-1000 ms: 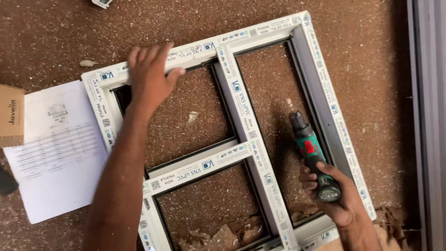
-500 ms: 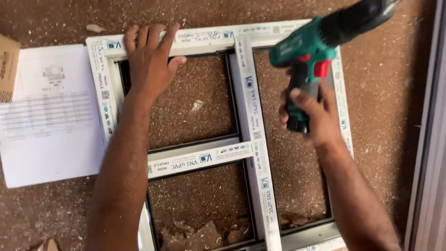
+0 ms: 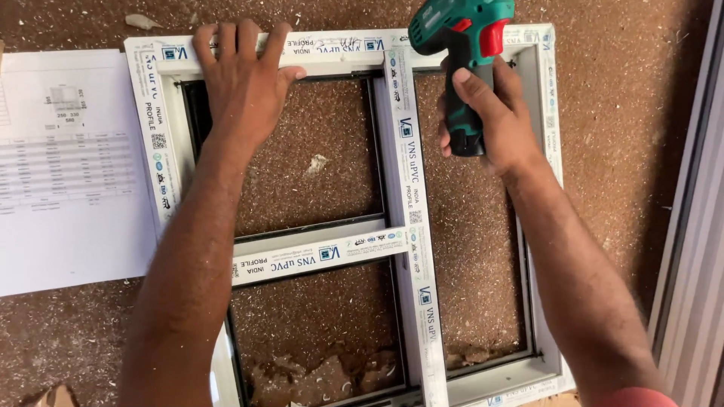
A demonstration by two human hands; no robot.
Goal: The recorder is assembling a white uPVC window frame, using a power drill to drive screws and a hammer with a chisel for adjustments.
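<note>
Across the near edge of the view, both forearms reach out over a white plastic window frame (image 3: 407,196) that lies flat on a brown chipboard worktop (image 3: 633,151) strewn with shavings. Nearest, the frame's bottom rail sits among loose chips and broken scraps, which could keep it from lying level. Further out, the right hand (image 3: 494,124) has its grip closed tight round the handle of a green cordless drill (image 3: 460,38), raised over the top rail near the centre upright; the drill's tip is out of view, so where it aims cannot be told. Farthest, the left hand (image 3: 241,79) lies open and flat, palm pressing the top rail, holding nothing. Those fingers lie close to the drill, so a slip of the bit on smooth plastic could, I judge, reach them or scar the rail. A printed paper sheet (image 3: 68,166) lies just beside the frame's left edge.
</note>
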